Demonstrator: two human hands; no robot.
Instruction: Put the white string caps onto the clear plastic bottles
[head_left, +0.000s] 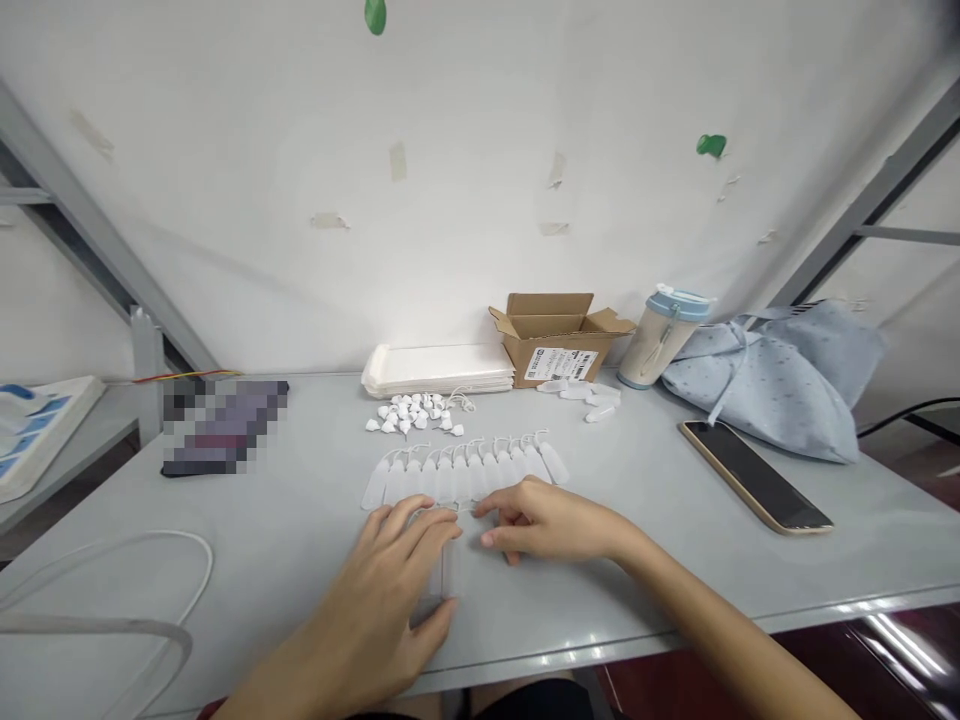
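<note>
Vials (pixel 465 472), joined in a clear row, lie on the bench (pixel 300 540) just beyond both hands. Left hand (pixel 397 575) rests flat, fingers spread. Right hand (pixel 551 525) curls narrow at the row's near edge; I cannot tell whether it grips. Probably light, bendy plastic: hold the bodies, not the thin necks.

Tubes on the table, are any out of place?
The row of tubes lies neatly side by side. A few loose tubes lie scattered by the cardboard box, apart from the row.
</note>
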